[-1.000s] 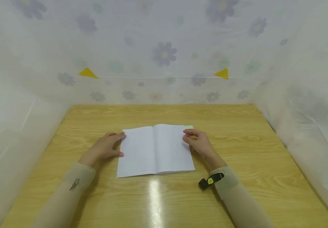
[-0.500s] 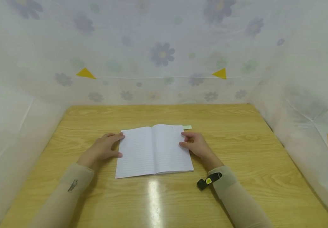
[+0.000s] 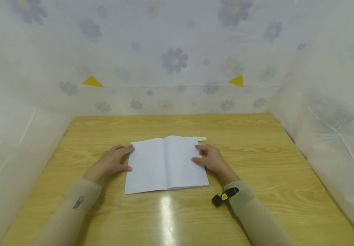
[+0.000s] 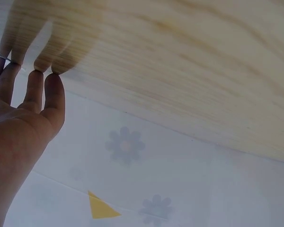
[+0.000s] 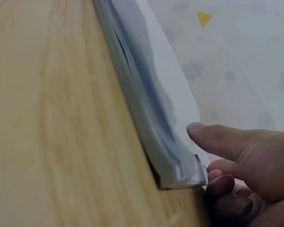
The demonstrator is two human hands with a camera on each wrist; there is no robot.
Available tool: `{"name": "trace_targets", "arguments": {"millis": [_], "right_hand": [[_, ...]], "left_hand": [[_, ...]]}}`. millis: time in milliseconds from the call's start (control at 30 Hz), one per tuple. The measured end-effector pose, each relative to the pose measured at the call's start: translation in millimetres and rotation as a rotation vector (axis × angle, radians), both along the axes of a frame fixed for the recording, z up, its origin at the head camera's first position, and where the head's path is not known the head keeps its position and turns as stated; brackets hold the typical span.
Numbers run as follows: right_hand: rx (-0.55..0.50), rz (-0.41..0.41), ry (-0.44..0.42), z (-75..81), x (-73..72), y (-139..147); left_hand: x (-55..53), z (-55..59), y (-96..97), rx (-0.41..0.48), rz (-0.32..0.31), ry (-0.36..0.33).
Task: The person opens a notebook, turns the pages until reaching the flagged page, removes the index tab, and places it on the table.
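An open notebook (image 3: 147, 165) with lined white pages lies flat on the wooden table in the head view. My left hand (image 3: 110, 162) rests at its left edge, thumb and forefinger spread apart. In the left wrist view, the fingertips of the left hand (image 4: 31, 99) touch the tabletop. At the right edge, my right hand (image 3: 212, 159) holds the notebook, its thumb on the page. The right wrist view shows the other fingers of my right hand (image 5: 255, 165) curled beside the page edges (image 5: 146, 118). A pale green slip (image 3: 201, 139) sticks out past the top right corner.
The wood-grain table (image 3: 177, 218) extends around the notebook on all sides. White flower-printed sheeting (image 3: 177, 44) encloses the table at the back and both sides. Yellow triangles (image 3: 236, 81) mark it. A black strap (image 3: 226, 196) with a small block circles the right wrist.
My right hand has slid down the notebook's right edge, away from the green slip, its thumb now lower and further onto the page. The left hand keeps its place.
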State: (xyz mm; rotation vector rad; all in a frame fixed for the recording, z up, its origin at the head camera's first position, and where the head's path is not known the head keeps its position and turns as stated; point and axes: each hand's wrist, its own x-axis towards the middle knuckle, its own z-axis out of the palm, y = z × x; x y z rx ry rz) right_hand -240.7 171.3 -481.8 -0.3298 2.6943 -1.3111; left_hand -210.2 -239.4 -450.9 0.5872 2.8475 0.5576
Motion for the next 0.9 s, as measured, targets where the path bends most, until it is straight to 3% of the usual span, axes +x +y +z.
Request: {"name": "trace_targets", "arguments": {"millis": [500,900], "right_hand": [[0.094,-0.011,0.030,1.2,1.5,-3.9],[-0.004,-0.005,0.057,2.5,0.9,-6.7]], "left_hand": [[0.7,2.1,0.5,0.018,-0.002,0.011],[-1.4,1.1,-1.3,0.002,-0.004,0.013]]}}
